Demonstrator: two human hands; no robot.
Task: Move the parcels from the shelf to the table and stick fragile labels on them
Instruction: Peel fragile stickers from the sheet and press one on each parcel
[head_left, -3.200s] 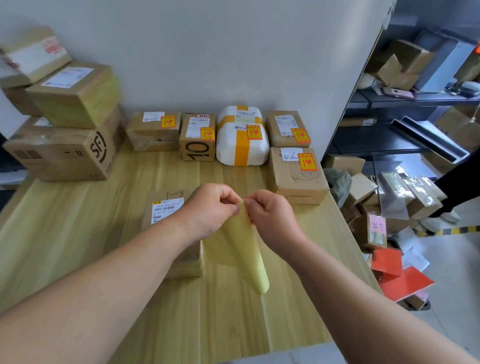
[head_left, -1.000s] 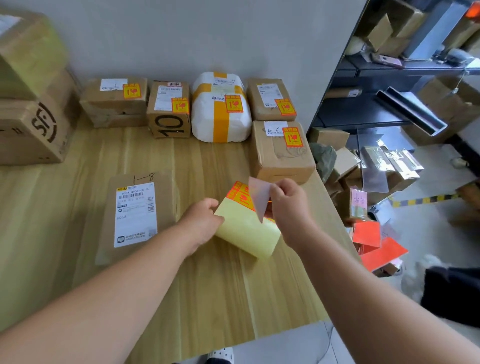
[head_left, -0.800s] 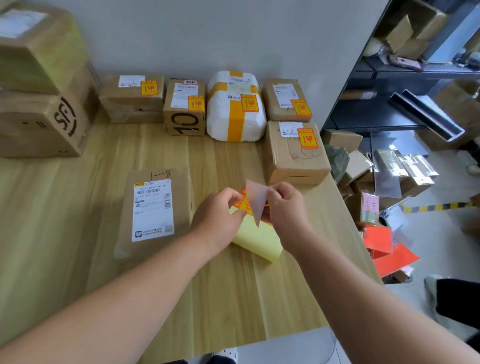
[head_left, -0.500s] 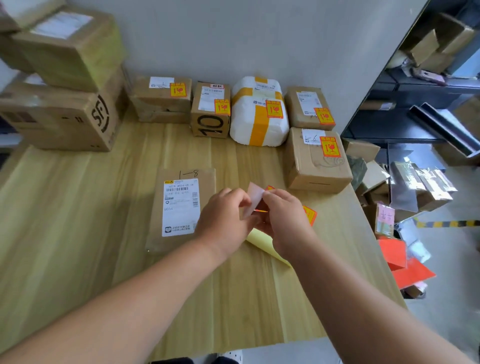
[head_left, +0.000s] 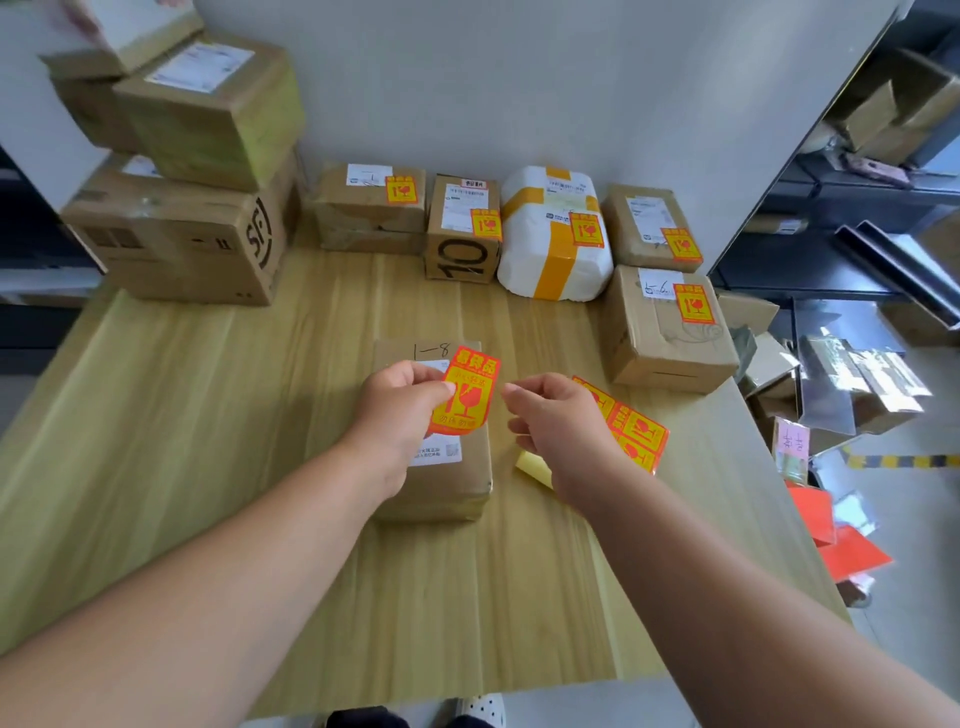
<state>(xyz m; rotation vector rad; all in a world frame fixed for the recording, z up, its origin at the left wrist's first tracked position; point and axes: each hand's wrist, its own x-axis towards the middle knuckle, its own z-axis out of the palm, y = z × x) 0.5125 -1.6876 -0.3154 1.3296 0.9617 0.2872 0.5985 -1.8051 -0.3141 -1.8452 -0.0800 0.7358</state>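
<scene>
Five parcels (head_left: 662, 332) on the far side of the counter (head_left: 208, 415) already wear fragile labels, the near parcel (head_left: 447, 483) none yet: the left hand (head_left: 395, 410) pinches a peeled label (head_left: 467, 395) just above it, the right hand (head_left: 556, 421) loosely curled, empty, over the label sheet (head_left: 639, 434).

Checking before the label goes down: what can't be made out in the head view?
Head view:
shipping label on the parcel: mostly covered by the left hand and fragile label.
label sheet: partly behind the right hand; grip unclear.
top-left box: cut by the frame edge, blurred.
</scene>
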